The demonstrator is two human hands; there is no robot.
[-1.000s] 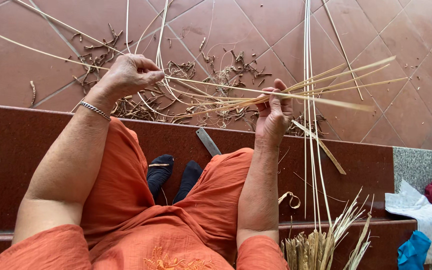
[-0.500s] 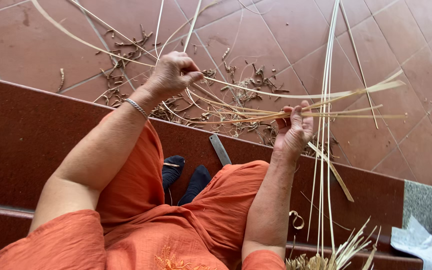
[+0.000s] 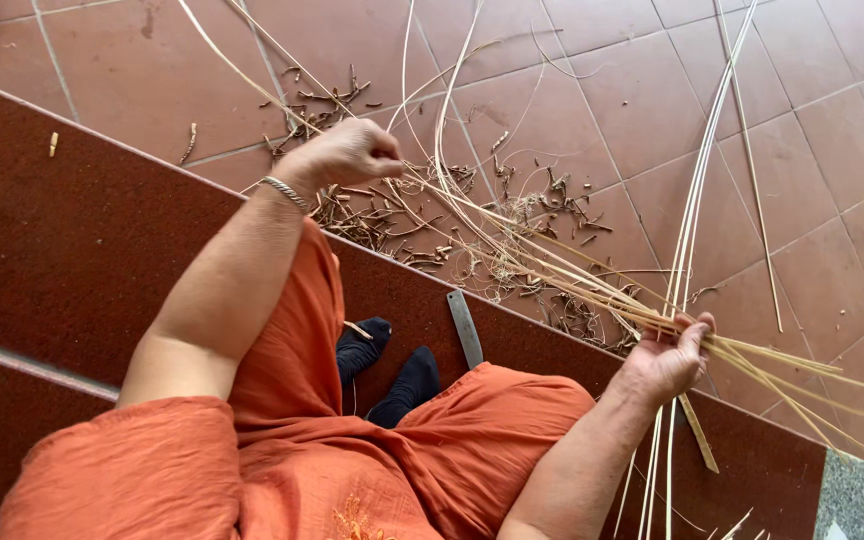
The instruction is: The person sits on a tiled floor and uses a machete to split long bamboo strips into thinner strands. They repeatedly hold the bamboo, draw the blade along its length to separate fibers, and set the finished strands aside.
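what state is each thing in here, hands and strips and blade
left hand: closed, pinching thin strips
right hand: loose grip round the bundle of strips
bundle of cane strips: held between both hands, ends fanned out
flat metal blade: lying on the step, untouched
shavings: scattered on the tiled floor

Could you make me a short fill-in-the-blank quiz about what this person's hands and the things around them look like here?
1. The right hand grips a bundle of thin pale ____.
2. The left hand wears a metal ____ at the wrist.
3. The long flat blade lies on the dark red ____.
4. The person's loose clothing is ____ in colour.

Missing words: strips; bracelet; step; orange
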